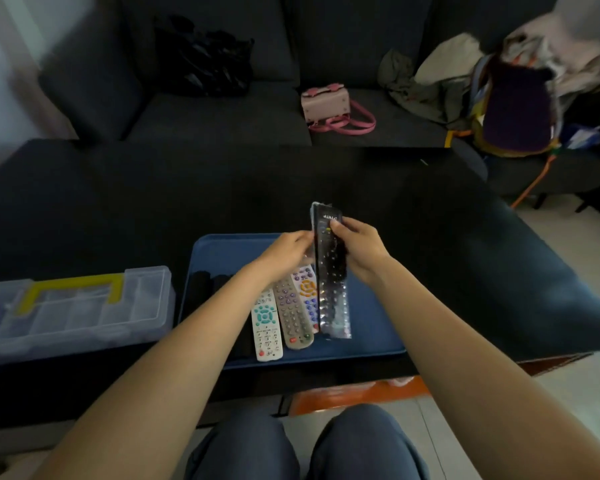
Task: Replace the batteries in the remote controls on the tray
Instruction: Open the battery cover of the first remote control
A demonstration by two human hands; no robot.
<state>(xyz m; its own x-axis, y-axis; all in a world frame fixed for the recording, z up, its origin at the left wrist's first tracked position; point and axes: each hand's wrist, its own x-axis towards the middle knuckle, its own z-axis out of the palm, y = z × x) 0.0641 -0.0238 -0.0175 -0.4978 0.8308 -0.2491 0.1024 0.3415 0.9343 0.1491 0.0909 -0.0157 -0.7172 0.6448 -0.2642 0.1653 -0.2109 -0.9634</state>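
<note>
A long black remote in a clear plastic sleeve (331,271) is held upright above the blue tray (374,320). My left hand (288,252) pinches its left edge near the top, and my right hand (357,249) grips its right side. On the tray lie a white remote with teal buttons (265,329), a grey remote with purple buttons (291,313) and a white remote with orange buttons (307,292). Black remotes (201,289) lie at the tray's left, partly hidden by my left forearm.
A clear plastic organiser box with a yellow handle (73,306) stands left of the tray on the black table (118,209). Behind the table is a dark sofa with a black bag (205,57), a pink handbag (329,105) and piled clothes (499,91).
</note>
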